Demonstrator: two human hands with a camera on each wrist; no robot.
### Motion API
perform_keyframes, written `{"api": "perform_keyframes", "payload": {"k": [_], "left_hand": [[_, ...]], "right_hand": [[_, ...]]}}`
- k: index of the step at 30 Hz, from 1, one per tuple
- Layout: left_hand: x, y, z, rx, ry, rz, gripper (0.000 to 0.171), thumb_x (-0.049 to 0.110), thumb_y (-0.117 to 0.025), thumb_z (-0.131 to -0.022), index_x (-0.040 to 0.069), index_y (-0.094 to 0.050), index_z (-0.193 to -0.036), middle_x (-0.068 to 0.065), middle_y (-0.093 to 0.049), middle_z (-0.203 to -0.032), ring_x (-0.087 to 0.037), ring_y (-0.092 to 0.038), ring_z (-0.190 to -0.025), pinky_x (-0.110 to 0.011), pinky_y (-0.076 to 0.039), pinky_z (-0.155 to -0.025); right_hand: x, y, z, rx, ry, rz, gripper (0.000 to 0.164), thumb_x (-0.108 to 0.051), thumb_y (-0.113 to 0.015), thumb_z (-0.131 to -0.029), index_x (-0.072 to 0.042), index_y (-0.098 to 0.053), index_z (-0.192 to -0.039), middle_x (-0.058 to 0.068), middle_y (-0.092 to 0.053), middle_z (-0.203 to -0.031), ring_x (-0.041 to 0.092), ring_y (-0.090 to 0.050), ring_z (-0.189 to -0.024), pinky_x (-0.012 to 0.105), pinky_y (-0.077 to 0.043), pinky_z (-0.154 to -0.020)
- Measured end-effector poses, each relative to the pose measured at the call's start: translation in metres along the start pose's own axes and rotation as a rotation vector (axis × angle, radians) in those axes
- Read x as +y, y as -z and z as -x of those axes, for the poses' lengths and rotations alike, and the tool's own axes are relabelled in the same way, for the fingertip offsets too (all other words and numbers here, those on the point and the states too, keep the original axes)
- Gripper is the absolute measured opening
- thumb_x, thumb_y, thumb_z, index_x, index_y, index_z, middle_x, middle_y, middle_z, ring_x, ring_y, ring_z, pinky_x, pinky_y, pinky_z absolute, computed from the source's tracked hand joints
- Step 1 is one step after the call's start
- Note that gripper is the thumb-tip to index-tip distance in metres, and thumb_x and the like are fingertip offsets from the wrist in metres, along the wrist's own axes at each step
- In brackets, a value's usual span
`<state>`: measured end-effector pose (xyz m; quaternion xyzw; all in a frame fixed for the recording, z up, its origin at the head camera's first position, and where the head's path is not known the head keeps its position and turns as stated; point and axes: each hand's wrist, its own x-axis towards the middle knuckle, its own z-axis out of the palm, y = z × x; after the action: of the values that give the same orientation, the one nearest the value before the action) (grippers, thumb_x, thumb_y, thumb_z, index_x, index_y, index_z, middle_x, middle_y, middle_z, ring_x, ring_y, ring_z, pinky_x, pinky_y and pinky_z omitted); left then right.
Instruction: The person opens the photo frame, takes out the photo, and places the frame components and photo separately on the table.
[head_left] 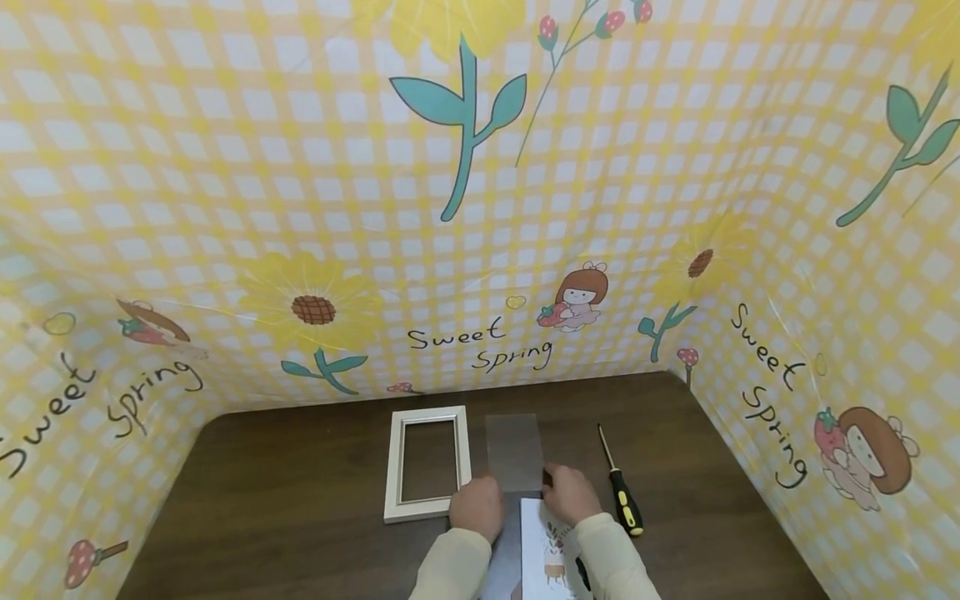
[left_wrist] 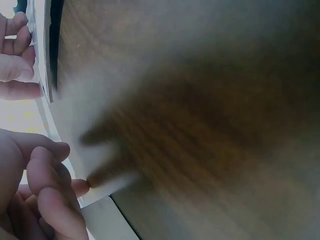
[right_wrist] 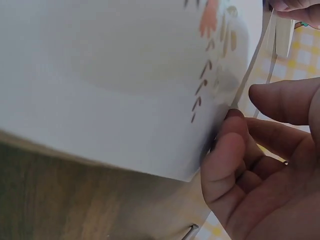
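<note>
A thin clear plastic sheet lies between and just beyond my hands in the head view. My left hand pinches its near left corner, and my right hand pinches the near right one. In the right wrist view, thumb and fingers meet at the sheet's thin edge. Under my right wrist is a white card with a printed plant picture, partly covered by the sleeve. A greyish surface shows left of the card; I cannot tell what it is. Close by my left hand lies a cream picture frame.
To the right, a black and yellow screwdriver lies with its tip pointing away. A small dark item is mostly hidden by the right sleeve. Patterned yellow checked cloth stands around the back and sides of the dark wooden table.
</note>
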<state>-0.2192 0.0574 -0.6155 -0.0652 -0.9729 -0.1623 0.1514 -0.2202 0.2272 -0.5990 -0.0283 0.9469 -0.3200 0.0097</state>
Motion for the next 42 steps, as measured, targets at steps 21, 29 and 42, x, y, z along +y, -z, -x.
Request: {"api": "perform_keyframes", "payload": {"k": [21,29,42], "left_hand": [[-0.018,0.03,0.039,-0.249,-0.108,0.311,0.012,0.015,-0.069,-0.089,0.018,-0.064,-0.078,0.012,-0.054,-0.064,-0.007,-0.047,-0.054,-0.031,-0.041,-0.051],[0.004,0.035,0.07,-0.383,0.021,0.417,0.024,0.028,-0.074,-0.089,0.016,-0.06,-0.074,0.007,-0.054,-0.064,-0.013,-0.05,-0.056,-0.035,-0.042,-0.054],[0.029,0.026,0.087,-0.345,0.192,0.397,0.033,0.022,-0.085,-0.079,0.007,-0.056,-0.084,-0.001,-0.057,-0.064,-0.023,-0.057,-0.058,-0.044,-0.046,-0.056]], "right_hand": [[0.018,0.015,0.047,0.164,-0.132,0.097,0.035,-0.01,-0.068,-0.091,0.003,-0.064,-0.123,0.021,-0.069,-0.11,0.039,-0.066,-0.1,0.055,-0.052,-0.082],[0.008,0.008,0.084,0.052,-0.347,0.098,0.037,-0.014,-0.072,-0.088,0.007,-0.06,-0.117,0.018,-0.066,-0.099,0.033,-0.066,-0.088,0.054,-0.052,-0.078],[-0.007,0.002,0.11,0.006,-0.403,0.106,0.043,-0.018,-0.076,-0.086,0.009,-0.063,-0.116,0.019,-0.065,-0.098,0.037,-0.064,-0.093,0.055,-0.05,-0.085]]}}
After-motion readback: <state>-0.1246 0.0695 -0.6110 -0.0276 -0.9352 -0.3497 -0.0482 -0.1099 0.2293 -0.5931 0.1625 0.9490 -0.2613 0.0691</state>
